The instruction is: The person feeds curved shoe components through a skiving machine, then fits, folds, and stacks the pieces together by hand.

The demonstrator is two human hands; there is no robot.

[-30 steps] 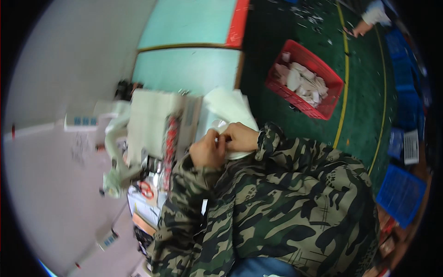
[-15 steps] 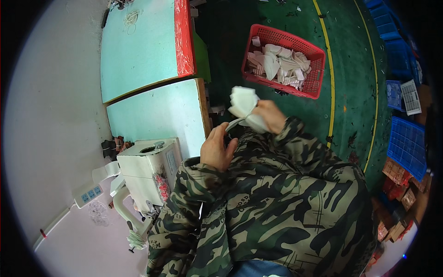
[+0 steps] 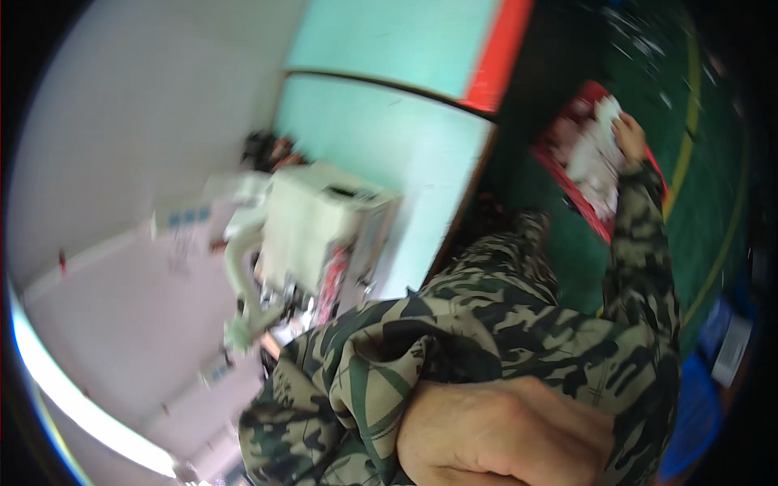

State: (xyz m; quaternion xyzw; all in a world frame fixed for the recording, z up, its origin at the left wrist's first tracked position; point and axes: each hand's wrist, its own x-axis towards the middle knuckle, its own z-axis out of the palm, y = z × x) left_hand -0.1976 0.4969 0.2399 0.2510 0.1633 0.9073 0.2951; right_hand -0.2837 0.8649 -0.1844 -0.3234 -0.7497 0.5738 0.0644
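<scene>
My right arm reaches out to the red basket (image 3: 572, 185) on the floor at the upper right. There my right hand (image 3: 629, 139) is closed on a bundle of white flat pieces (image 3: 606, 117) at the basket's far end. More white pieces (image 3: 594, 166) lie heaped below it, smeared by motion. My left hand (image 3: 506, 433) is large and close at the bottom, bent in front of my camouflage jacket. Its back and knuckles show and the fingers curl under, so whatever they may hold is hidden.
Pale blue-green tabletops (image 3: 381, 130) with a red-wrapped edge stand left of the basket. A cream machine (image 3: 312, 227) sits nearer, by the wall with a socket strip (image 3: 185, 217). Yellow lines (image 3: 690, 138) cross the green floor. Blue crates (image 3: 689, 413) are at the lower right.
My hands have parted. My right hand has carried the white bundle from in front of me to the basket, while my left has come back close to my body. The whole view has swung.
</scene>
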